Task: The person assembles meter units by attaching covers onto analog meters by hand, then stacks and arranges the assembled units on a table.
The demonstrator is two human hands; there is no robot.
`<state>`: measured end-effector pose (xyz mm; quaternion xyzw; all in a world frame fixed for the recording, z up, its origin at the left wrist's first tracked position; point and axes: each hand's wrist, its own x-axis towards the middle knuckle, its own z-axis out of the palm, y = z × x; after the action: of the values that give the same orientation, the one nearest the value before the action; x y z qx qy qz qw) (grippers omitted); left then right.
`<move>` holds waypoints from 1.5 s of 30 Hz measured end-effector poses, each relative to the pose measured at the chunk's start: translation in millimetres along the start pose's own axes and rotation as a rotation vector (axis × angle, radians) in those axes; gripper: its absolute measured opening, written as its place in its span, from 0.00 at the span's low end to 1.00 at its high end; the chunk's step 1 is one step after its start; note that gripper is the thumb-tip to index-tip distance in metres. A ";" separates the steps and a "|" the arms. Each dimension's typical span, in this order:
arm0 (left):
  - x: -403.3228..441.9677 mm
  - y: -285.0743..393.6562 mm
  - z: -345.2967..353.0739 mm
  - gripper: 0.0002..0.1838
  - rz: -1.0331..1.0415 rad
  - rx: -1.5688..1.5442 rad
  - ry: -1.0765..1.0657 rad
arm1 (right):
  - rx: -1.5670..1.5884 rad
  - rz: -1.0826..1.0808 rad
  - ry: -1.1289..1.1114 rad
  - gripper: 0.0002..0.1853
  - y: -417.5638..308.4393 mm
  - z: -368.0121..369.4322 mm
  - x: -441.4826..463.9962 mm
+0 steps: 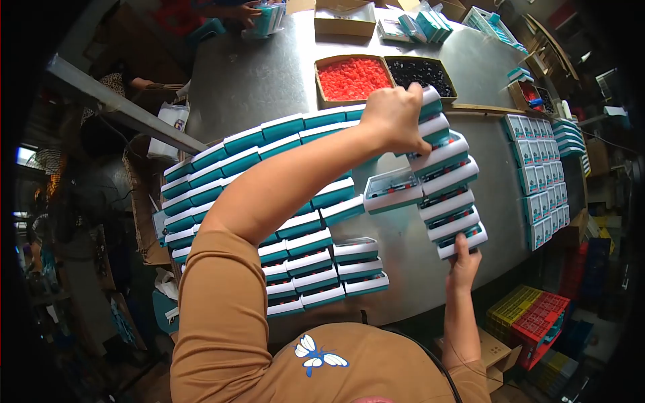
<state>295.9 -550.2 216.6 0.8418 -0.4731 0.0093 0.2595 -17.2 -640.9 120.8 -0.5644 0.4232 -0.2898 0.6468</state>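
Observation:
A row of several white-and-teal boxes (449, 176) with red and dark items inside is squeezed lengthwise between my two hands. My left hand (395, 119) is closed on the far end of this row, thumb against the side of a box. At the near end, my right hand (463, 263) grips the last box, its thumb on top and its other fingers partly hidden. Just left of the row, a single box (392, 191) lies tilted, dark and red pieces showing inside. Farther left, many similar boxes (309, 262) stand packed in rows, partly covered by my left arm.
Beyond my left hand are a tray of red pieces (353, 78) and a tray of black pieces (420, 75). Stacked boxes (537, 178) stand at the right of the metal table (262, 80). Crates (531, 316) sit low right. Another person's hand (248, 12) shows at the top.

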 end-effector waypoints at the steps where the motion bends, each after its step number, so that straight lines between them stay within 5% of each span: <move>1: 5.2 -12.4 -18.1 0.39 -0.039 0.024 0.027 | -0.051 -0.004 -0.059 0.28 -11.7 10.7 19.2; 12: 2.3 -249.4 -158.6 0.44 -0.459 0.382 0.203 | -0.060 0.091 -0.670 0.26 -56.5 303.3 136.8; 20: -26.9 -405.3 -152.8 0.43 -0.761 0.343 0.092 | -0.194 0.221 -0.839 0.32 4.1 452.4 174.5; 22: -36.3 -425.8 -135.4 0.39 -0.821 0.327 0.067 | -0.284 0.225 -0.857 0.34 20.0 471.1 179.6; 27: -65.0 -495.0 -79.3 0.58 -0.964 0.215 0.018 | -0.454 0.246 -0.899 0.41 68.8 494.5 193.9; 31: -60.6 -530.4 -74.2 0.48 -0.874 -0.043 0.010 | -0.448 0.431 -0.892 0.41 68.4 512.3 185.7; 34: -42.9 -522.3 -77.2 0.40 -0.856 0.107 0.007 | -0.305 0.488 -0.861 0.39 55.8 515.5 156.6; 37: -33.3 -541.3 -59.1 0.40 -0.805 0.066 0.249 | -0.261 0.545 -0.789 0.39 72.5 529.4 147.9; 40: -18.8 -577.0 -58.8 0.39 -0.769 -0.088 0.253 | -0.214 0.665 -0.784 0.46 76.6 541.7 122.6; 42: -16.0 -583.6 -57.4 0.40 -0.753 0.048 0.232 | -0.165 0.744 -0.837 0.32 68.5 544.5 104.5; 45: -10.9 -575.0 -55.3 0.42 -0.761 0.205 0.214 | -0.070 0.810 -0.955 0.34 66.7 542.9 103.3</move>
<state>763.4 -276.9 15.4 0.9726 -0.0946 0.0474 0.2068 499.7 -452.8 35.4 -0.4473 0.2772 0.2764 0.8042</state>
